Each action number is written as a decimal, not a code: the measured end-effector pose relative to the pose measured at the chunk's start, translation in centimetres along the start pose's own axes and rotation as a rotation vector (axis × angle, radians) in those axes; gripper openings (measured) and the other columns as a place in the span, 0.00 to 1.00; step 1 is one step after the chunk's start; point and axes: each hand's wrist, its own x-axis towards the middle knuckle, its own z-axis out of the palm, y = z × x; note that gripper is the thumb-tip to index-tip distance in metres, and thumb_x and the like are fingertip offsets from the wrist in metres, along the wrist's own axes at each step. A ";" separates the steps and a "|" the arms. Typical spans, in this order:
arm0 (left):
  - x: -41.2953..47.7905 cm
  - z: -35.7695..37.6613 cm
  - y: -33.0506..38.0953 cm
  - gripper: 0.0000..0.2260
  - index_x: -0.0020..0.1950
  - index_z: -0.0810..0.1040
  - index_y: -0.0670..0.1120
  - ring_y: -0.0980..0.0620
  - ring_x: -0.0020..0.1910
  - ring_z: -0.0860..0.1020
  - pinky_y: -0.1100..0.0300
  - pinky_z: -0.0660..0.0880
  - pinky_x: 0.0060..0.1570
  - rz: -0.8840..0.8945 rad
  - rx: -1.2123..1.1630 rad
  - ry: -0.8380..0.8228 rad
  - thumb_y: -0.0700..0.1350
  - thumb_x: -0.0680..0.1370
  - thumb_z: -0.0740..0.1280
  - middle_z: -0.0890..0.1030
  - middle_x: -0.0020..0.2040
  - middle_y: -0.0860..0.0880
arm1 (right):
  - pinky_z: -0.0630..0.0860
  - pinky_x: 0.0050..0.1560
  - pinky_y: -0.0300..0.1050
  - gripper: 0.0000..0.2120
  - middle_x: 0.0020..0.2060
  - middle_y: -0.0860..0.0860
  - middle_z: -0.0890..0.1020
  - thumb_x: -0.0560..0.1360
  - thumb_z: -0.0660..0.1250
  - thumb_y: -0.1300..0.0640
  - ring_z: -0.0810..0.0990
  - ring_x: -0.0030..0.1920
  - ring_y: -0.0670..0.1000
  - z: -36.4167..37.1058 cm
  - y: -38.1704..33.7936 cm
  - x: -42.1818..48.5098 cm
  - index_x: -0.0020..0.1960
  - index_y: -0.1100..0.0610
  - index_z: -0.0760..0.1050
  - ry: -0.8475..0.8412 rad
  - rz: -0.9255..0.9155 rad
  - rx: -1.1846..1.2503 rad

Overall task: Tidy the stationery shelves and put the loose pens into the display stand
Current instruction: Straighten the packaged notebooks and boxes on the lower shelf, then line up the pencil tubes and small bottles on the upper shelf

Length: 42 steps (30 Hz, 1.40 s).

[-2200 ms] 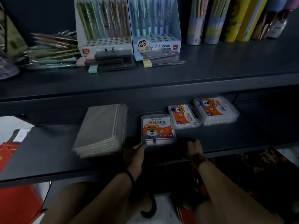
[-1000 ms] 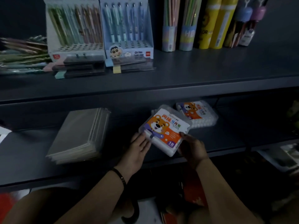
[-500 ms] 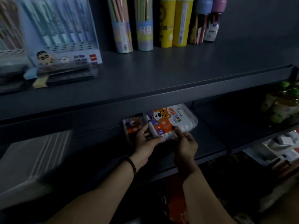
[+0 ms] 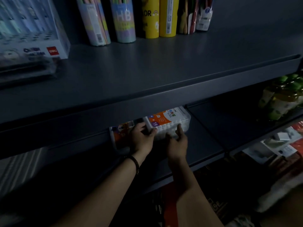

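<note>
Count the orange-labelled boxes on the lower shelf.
2. The right box is gripped by the left hand and touched by the right hand. The left box lies beside it, partly behind the left hand. Others may be hidden under the upper shelf.

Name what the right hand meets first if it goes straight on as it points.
The clear plastic box with the orange label, directly ahead of the right hand; its fingertips seem to touch it.
</note>
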 end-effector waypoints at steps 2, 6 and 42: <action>0.3 0.2 -0.1 0.14 0.56 0.79 0.49 0.53 0.51 0.82 0.54 0.80 0.57 0.002 0.006 0.024 0.41 0.74 0.80 0.84 0.54 0.51 | 0.78 0.63 0.48 0.31 0.55 0.40 0.79 0.84 0.62 0.70 0.80 0.49 0.40 -0.7 -0.5 0.5 0.83 0.56 0.60 -0.043 0.025 0.024; 0.7 0.0 -0.1 0.13 0.54 0.79 0.49 0.53 0.51 0.83 0.56 0.79 0.57 -0.012 0.019 0.000 0.41 0.75 0.79 0.83 0.52 0.52 | 0.78 0.54 0.41 0.29 0.49 0.36 0.76 0.85 0.62 0.67 0.80 0.48 0.40 -1.3 -0.9 0.8 0.84 0.56 0.60 -0.084 0.035 0.013; -28.8 -49.3 14.6 0.03 0.49 0.83 0.61 0.67 0.44 0.81 0.69 0.77 0.45 0.278 0.727 -0.103 0.56 0.77 0.71 0.84 0.46 0.64 | 0.75 0.47 0.35 0.05 0.47 0.38 0.85 0.82 0.68 0.47 0.81 0.49 0.37 12.4 -18.9 -42.0 0.53 0.43 0.82 -0.887 -0.692 -0.988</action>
